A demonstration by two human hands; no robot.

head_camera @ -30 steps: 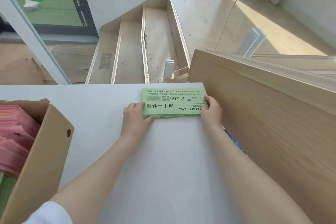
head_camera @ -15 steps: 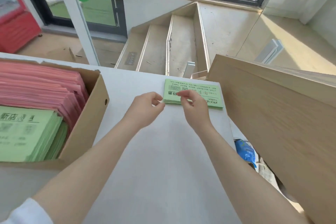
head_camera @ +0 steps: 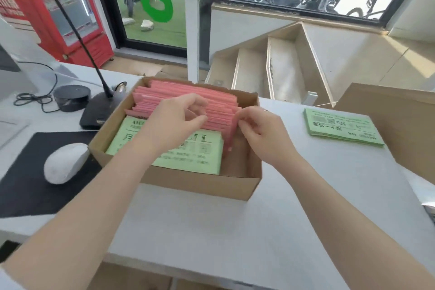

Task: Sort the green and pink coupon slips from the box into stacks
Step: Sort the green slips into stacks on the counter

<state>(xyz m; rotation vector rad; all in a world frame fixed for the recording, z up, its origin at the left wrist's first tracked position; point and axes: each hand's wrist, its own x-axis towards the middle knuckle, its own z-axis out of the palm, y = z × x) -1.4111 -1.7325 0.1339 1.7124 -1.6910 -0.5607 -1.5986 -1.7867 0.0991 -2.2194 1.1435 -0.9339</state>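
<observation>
A cardboard box [head_camera: 193, 183] stands on the white desk. Inside it, pink slips [head_camera: 211, 101] fill the far part and green slips [head_camera: 202, 158] lie flat in the near part. My left hand [head_camera: 171, 122] hovers over the box with its fingers curled above the pink slips; whether it touches them I cannot tell. My right hand [head_camera: 261, 132] is at the right edge of the pink slips, fingertips pinching that edge. A stack of green slips [head_camera: 341, 127] lies on the desk to the right of the box.
Left of the box are a white mouse [head_camera: 64, 162] on a black mat [head_camera: 26, 186], a gooseneck microphone base [head_camera: 98, 110] and a round black device [head_camera: 70, 97]. A wooden panel [head_camera: 400, 129] rises at the right. Stairs drop away behind the desk.
Both hands left the green stack at the right and moved left into the box. The view swung left, bringing the box to the centre.
</observation>
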